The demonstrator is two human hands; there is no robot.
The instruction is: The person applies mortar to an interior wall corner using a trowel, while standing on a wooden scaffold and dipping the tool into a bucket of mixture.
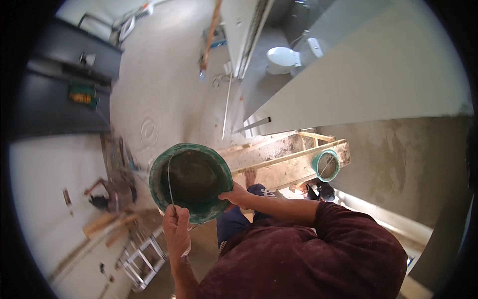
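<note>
- So the green bucket [160,175] is up in front of our maroon shirt [308,249], between our two hands, mouth tipped toward us. The inside is dark; we see something grey-brown down there but can't tell how much.
- Our left hand [178,231] is at the bucket's near side, pinching the thin wire handle [169,183] between thumb and fingers. A pinch seems a bit weak for a loaded pail, so we'd hook the fingers fully under the wire.
- Our right hand [236,196] grasps the bucket's right rim, thumb over the lip; the other fingers we can't really make out. Good spot, we reckon: this hand can set the tilt while the left takes weight. Tip it slowly, or whatever's inside could slop over.
- Just right of the bucket, a foot [250,175] sits at the edge of the wooden plank [286,174]. Our take: settle our footing before swinging any load.
- Further right of the bucket, a second green bucket [315,162] is by the plank, so we'd leave elbow room that side.
- Well off to the bucket's left there's a co-worker [118,194], with a ladder [144,258] nearer the bucket's lower left. No wide swings that way, folks.
</note>
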